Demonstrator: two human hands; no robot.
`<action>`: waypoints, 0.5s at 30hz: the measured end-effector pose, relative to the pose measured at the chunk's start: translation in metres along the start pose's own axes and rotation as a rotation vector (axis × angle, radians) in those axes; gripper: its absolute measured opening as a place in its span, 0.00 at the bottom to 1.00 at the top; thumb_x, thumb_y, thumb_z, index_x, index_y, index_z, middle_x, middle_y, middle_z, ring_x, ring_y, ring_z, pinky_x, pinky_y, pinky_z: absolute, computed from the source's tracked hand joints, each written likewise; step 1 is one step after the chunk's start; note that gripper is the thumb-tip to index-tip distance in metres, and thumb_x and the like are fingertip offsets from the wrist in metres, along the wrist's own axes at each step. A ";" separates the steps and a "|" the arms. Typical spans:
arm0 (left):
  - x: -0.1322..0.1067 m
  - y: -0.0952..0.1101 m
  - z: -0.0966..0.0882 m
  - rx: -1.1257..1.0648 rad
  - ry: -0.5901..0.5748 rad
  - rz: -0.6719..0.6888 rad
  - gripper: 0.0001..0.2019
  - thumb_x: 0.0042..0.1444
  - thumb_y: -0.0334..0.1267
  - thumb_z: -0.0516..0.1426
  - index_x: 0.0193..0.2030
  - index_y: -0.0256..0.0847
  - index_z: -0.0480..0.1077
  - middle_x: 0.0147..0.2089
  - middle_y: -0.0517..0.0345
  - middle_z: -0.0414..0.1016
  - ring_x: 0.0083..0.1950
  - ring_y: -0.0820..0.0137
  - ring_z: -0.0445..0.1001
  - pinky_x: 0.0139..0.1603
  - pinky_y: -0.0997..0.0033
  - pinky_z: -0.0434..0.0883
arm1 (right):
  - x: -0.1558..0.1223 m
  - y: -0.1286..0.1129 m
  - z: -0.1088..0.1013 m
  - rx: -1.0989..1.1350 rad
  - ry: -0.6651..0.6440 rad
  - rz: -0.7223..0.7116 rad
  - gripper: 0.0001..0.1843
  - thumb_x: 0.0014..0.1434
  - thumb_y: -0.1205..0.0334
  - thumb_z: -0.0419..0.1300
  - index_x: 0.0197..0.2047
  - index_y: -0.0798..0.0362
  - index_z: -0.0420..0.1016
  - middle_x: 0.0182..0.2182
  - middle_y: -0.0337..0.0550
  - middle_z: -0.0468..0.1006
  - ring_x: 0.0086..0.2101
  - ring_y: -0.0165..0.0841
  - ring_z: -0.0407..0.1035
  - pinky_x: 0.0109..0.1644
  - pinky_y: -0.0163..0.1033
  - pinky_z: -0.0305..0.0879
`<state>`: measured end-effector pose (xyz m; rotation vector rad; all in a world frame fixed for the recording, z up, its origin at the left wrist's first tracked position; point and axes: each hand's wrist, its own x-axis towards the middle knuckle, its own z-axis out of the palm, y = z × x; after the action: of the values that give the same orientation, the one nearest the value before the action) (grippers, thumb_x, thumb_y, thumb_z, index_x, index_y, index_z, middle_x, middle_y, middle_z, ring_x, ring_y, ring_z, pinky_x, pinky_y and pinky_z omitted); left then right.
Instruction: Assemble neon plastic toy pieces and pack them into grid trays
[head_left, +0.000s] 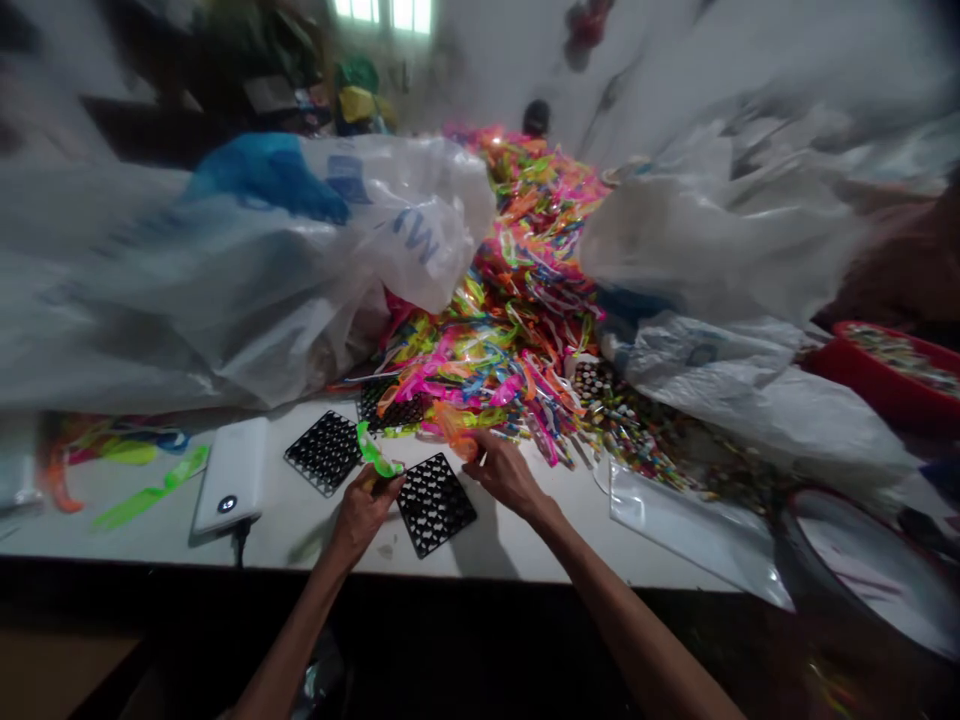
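Note:
My left hand pinches a bright green plastic piece, long and thin, just above the table. Between the fingers of my right hand is an orange translucent plastic piece, at the front of the heap. Its exact kind is too blurred to tell. A black perforated grid plate lies flat between my hands, its upper left edge close to my left fingers. Another black grid plate rests to the left. Beyond my hands rises a large heap of multicoloured plastic pieces.
Large white plastic bags flank the heap on both sides. A white power bank with a cable stands left on the table. At right are a clear plastic sheet, small striped pieces, a red basin and a round container.

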<state>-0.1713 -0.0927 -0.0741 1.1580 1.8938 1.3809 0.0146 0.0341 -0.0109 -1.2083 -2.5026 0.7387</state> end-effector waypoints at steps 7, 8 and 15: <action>-0.001 0.002 -0.003 -0.021 -0.022 -0.001 0.15 0.50 0.44 0.58 0.42 0.39 0.72 0.44 0.51 0.77 0.48 0.63 0.73 0.53 0.62 0.67 | -0.008 -0.033 0.047 0.622 0.012 0.007 0.07 0.52 0.61 0.55 0.26 0.54 0.68 0.20 0.35 0.67 0.24 0.29 0.61 0.27 0.32 0.56; 0.000 0.001 -0.003 -0.025 -0.025 -0.007 0.15 0.50 0.44 0.58 0.42 0.39 0.72 0.44 0.51 0.77 0.48 0.63 0.73 0.53 0.61 0.67 | -0.006 -0.037 0.050 0.628 0.008 0.017 0.07 0.53 0.60 0.55 0.26 0.54 0.68 0.19 0.36 0.68 0.23 0.29 0.62 0.27 0.32 0.57; 0.000 0.000 -0.003 -0.046 -0.027 -0.022 0.13 0.50 0.42 0.57 0.41 0.40 0.73 0.43 0.54 0.77 0.46 0.64 0.74 0.51 0.64 0.68 | 0.002 -0.046 0.058 0.639 -0.084 0.055 0.03 0.48 0.66 0.57 0.29 0.53 0.71 0.23 0.36 0.73 0.27 0.32 0.67 0.31 0.32 0.62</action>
<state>-0.1740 -0.0940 -0.0727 1.1250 1.8410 1.3836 -0.0420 -0.0073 -0.0340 -1.0149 -2.0314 1.4794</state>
